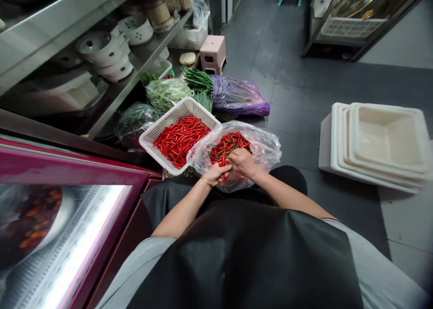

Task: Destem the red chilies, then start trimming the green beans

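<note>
Left hand (214,173) grips red chilies (223,163); right hand (242,161) pinches among the chilies in clear bag (270,143), beside white basket (147,138). Risk: bag seems lap-supported; knee shift could tip it, spilling chilies.

pink stool (213,52), purple bag (241,94), stacked white bins (385,140)

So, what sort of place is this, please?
It is probably the kitchen of a restaurant: white pots are stacked on a metal shelf, big tubs are stacked on the tiled floor, and a basket holds many red chilies.
</note>
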The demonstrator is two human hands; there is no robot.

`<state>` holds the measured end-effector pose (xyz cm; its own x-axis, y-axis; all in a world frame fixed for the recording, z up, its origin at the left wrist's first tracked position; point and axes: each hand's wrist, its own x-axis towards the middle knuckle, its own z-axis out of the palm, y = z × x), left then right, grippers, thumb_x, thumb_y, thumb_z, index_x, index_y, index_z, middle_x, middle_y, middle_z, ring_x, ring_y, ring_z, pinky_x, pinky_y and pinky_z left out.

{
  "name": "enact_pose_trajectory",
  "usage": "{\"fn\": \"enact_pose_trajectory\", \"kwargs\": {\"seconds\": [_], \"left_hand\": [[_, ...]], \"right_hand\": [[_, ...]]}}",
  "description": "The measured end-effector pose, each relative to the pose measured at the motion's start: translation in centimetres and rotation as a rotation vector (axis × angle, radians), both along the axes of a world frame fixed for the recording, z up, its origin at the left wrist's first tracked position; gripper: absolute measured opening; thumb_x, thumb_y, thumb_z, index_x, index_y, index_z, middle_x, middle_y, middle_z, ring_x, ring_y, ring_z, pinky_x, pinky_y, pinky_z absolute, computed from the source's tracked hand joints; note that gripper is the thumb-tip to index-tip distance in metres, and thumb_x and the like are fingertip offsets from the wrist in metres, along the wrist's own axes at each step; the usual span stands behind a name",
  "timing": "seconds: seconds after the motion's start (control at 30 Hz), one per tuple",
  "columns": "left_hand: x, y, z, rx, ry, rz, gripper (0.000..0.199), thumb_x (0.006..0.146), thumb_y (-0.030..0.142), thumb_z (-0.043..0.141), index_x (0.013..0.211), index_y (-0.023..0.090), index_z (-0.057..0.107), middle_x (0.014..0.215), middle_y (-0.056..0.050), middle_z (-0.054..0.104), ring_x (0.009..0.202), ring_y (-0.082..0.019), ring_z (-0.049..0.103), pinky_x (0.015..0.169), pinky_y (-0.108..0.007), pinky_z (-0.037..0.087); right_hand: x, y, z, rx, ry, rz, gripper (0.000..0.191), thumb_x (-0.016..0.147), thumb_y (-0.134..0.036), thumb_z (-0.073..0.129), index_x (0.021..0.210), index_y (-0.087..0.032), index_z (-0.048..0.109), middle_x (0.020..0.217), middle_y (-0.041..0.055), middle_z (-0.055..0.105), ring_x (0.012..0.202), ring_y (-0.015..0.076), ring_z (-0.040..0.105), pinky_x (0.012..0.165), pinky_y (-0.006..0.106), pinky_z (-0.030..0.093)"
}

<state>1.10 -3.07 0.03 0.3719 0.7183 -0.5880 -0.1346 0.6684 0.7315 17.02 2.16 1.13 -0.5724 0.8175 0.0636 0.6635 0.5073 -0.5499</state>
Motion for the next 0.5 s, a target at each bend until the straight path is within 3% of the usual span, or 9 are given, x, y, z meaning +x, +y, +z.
{"fn": "enact_pose_trajectory", "kwargs": {"seconds": [0.1, 0.2, 0.27, 0.4, 0.5], "left_hand": [[-0.3, -0.1, 0.3, 0.031, 0.033, 0.016, 0.051, 0.063, 0.058, 0.073, 0.081, 0.013, 0.056, 0.046, 0.006, 0.048, 0.031, -0.002, 0.029, 0.032, -0.017, 0.015], [-0.6, 0.0, 0.6, 0.093, 0.164, -0.058, 0.046, 0.068, 0.057, 0.071, 0.077, 0.014, 0.056, 0.048, 0.004, 0.053, 0.03, -0.003, 0.032, 0.031, -0.018, 0.02], [-0.6, -0.1, 0.7, 0.134, 0.228, -0.13, 0.046, 0.069, 0.057, 0.07, 0.068, 0.014, 0.053, 0.047, 0.002, 0.053, 0.031, -0.004, 0.034, 0.032, -0.019, 0.022], [-0.4, -0.3, 0.5, 0.139, 0.295, -0.236, 0.049, 0.071, 0.06, 0.065, 0.058, 0.015, 0.049, 0.043, 0.002, 0.047, 0.031, -0.005, 0.032, 0.032, -0.021, 0.021], [-0.3, -0.3, 0.7, 0.123, 0.331, -0.315, 0.048, 0.074, 0.061, 0.062, 0.061, 0.016, 0.05, 0.044, 0.003, 0.046, 0.033, -0.005, 0.031, 0.034, -0.021, 0.02]], "right_hand": [[1.5, 1.5, -0.4, -0.161, -0.038, -0.043, 0.031, 0.091, -0.032, 0.048, 0.087, -0.011, 0.07, 0.094, 0.0143, 0.068, 0.092, 0.0215, 0.059, 0.088, 0.034, 0.041], [2.0, 2.0, -0.6, -0.477, 0.217, 0.022, 0.034, 0.09, -0.04, 0.049, 0.102, -0.014, 0.069, 0.101, 0.0076, 0.069, 0.091, 0.0175, 0.061, 0.084, 0.029, 0.045], [1.4, 1.6, -0.7, -0.583, 0.381, 0.053, 0.038, 0.09, -0.045, 0.046, 0.096, -0.015, 0.069, 0.09, 0.0033, 0.069, 0.082, 0.0146, 0.06, 0.077, 0.026, 0.045], [0.0, 0.4, -1.7, -0.465, 0.531, -0.004, 0.033, 0.085, -0.041, 0.055, 0.071, -0.013, 0.067, 0.072, 0.0004, 0.063, 0.071, 0.011, 0.055, 0.068, 0.022, 0.042], [0.3, 0.4, -2.4, -0.466, 0.574, -0.027, 0.028, 0.084, -0.037, 0.057, 0.068, -0.014, 0.064, 0.07, -0.0003, 0.062, 0.068, 0.01, 0.054, 0.066, 0.021, 0.041]]}}
